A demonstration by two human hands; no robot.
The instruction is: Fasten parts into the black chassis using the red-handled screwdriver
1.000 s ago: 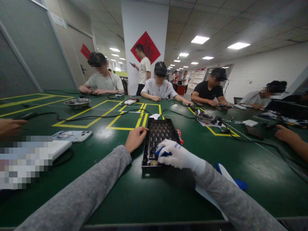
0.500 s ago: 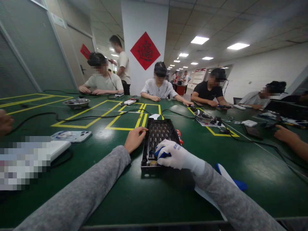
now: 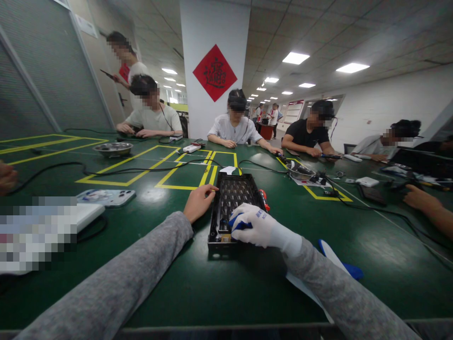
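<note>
A black bit case with rows of small silver-tipped bits lies on the green table in front of me. Bare, my left hand has its fingers bent against the case's left edge, gripping it. My right hand wears a white glove with blue fingertips and rests over the near right part of the case. Its fingers are pinched together; what they hold is hidden. Close to the near edge of the case is a small yellowish piece. Beyond my right wrist a red-and-black object lies along the case's right side.
A second white-and-blue glove lies by my right forearm. To the left are a phone, a white device and a metal bowl. Black cables cross the table. Several people sit around it; another metal bowl stands right.
My right hand has shifted very slightly over the near end of the case. My left hand stays at the case's edge. A standing person at the back has moved left.
</note>
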